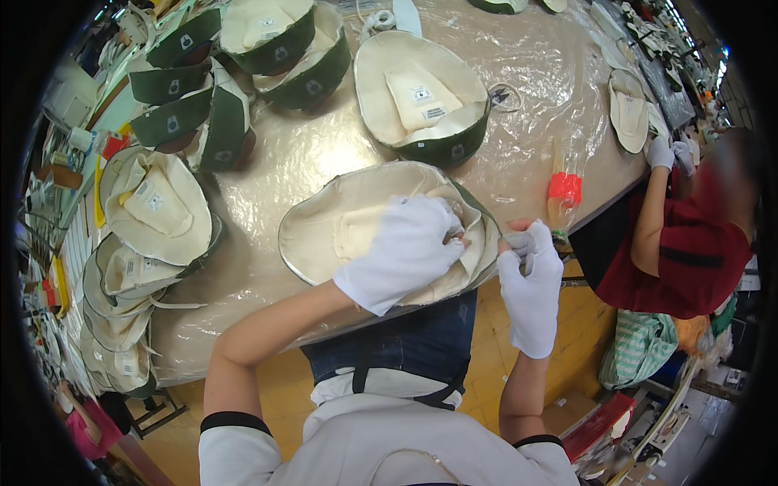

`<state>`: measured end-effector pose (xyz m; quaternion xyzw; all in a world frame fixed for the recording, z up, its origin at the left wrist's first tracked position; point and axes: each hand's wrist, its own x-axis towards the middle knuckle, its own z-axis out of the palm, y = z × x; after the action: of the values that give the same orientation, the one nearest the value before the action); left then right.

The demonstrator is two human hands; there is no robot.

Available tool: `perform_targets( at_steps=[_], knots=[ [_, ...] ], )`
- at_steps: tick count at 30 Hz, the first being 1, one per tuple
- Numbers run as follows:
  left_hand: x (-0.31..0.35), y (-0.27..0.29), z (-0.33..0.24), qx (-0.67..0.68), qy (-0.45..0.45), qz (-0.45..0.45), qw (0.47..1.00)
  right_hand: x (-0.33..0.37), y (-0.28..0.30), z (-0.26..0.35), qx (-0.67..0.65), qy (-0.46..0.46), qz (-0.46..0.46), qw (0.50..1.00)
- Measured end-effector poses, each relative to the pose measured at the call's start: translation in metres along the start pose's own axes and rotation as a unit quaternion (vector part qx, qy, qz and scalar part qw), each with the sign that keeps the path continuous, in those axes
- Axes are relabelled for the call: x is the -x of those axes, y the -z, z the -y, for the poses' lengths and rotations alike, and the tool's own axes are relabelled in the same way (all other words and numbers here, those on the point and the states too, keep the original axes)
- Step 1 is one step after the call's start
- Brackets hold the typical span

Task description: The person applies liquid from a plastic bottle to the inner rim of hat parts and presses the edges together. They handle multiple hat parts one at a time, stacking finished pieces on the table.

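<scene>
A deep green fabric shell with cream lining, shaped like a cap or helmet cover, lies open side up at the table's near edge. My left hand, in a white glove with bare fingertips, reaches over its inside. Its thumb and fingers are pinched on the lining near the right rim. Just off that rim is my right hand, gloved the same way, its thumb and fingertips drawn together. Whatever sits between those fingertips is too small to tell. Beyond my hands stands another green shell with a label inside.
Stacks of similar shells fill the table's left side. On the right lies a clear bottle-like thing with a red band, and scissors lie farther back. A co-worker in a red shirt works at the right edge. Plastic sheeting covers the table.
</scene>
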<state>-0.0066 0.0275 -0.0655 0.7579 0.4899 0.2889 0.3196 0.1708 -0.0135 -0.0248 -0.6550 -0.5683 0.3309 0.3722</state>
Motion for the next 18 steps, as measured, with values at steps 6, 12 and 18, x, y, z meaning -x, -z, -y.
perform_targets(
  at_steps=[6,12,18],
  knots=[
    [0.02,0.003,0.011,-0.048,-0.035,-0.025,0.998,0.003,-0.002,0.0,0.036,0.032,-0.002,0.999],
    [0.026,0.018,0.013,0.077,-0.009,-0.008,0.997,0.004,-0.003,0.005,0.019,0.021,0.014,1.0],
    [0.048,0.052,0.016,0.571,0.099,-0.023,0.814,0.003,-0.005,0.007,0.073,0.04,-0.01,0.997]
  ],
)
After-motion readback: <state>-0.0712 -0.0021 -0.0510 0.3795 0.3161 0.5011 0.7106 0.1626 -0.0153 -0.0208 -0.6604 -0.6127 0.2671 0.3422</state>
